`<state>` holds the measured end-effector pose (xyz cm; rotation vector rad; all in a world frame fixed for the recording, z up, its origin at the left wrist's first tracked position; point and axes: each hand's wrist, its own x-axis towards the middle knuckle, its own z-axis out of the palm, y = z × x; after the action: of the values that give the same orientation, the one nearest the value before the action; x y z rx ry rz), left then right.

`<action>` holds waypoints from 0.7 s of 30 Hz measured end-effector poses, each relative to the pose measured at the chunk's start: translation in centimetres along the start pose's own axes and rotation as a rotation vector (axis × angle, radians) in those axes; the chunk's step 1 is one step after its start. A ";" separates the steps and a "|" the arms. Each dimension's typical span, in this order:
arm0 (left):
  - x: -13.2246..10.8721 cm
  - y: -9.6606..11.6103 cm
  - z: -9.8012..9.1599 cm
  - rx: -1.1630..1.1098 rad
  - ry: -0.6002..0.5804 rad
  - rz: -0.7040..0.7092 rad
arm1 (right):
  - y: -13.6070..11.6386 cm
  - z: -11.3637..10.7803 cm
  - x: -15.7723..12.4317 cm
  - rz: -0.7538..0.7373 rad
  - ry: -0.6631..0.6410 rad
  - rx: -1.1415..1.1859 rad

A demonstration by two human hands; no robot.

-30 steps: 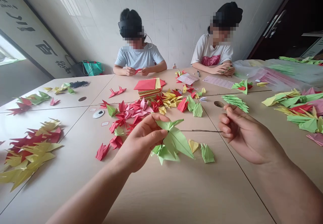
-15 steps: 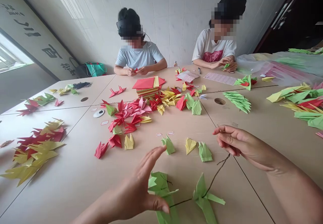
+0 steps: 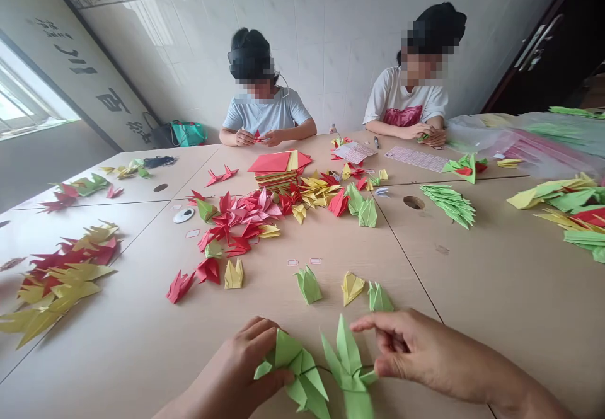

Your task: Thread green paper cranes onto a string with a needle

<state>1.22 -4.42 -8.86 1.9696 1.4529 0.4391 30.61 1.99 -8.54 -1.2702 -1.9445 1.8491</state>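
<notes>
Low in the view, my left hand point(image 3: 246, 365) is closed around a bunch of green folded paper cranes point(image 3: 302, 375), thumb across the front. A dark cord point(image 3: 324, 368) runs from the bunch to another green paper crane point(image 3: 348, 375) on its right, whose wings point up. Beside that crane is my right hand point(image 3: 401, 346), its index finger and thumb apart around the crane's right side. The thumb is close to a wing tip; whether they touch I cannot tell. Just behind stand a green crane point(image 3: 309, 285), a yellow crane point(image 3: 353, 288) and another green one point(image 3: 379, 297), partly behind my right hand.
A heap of red and pink cranes point(image 3: 250, 208) lies mid-table by a stack of red paper point(image 3: 276, 170). Yellow and red cranes point(image 3: 70, 277) spread at left, a green pile point(image 3: 449, 205) at right. Two people point(image 3: 265, 107) point(image 3: 406, 101) sit across the table.
My right hand has come down and left from the cord's raised end to beside the single crane. My left hand has closed on the green bunch. The view has tilted slightly.
</notes>
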 end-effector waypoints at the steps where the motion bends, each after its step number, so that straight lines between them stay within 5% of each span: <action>1: -0.1 -0.2 -0.2 0.035 -0.013 -0.029 | 0.1 0.4 0.1 0.008 -0.011 -0.050; 7: -0.9 -1.0 -1.5 0.114 0.005 -0.131 | 0.7 1.5 0.3 0.003 -0.040 -0.214; 14: -1.7 -0.9 -4.2 -0.002 -0.010 -0.172 | 2.5 0.0 0.6 -0.033 0.234 -0.188; 21: 0.2 -2.8 -6.4 0.261 0.372 -0.171 | 2.7 -0.2 1.5 -0.028 0.260 -0.299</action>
<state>-4.64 -1.82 -6.03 2.0130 1.9833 0.5868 31.05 2.74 -11.52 -1.4708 -2.1306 1.3335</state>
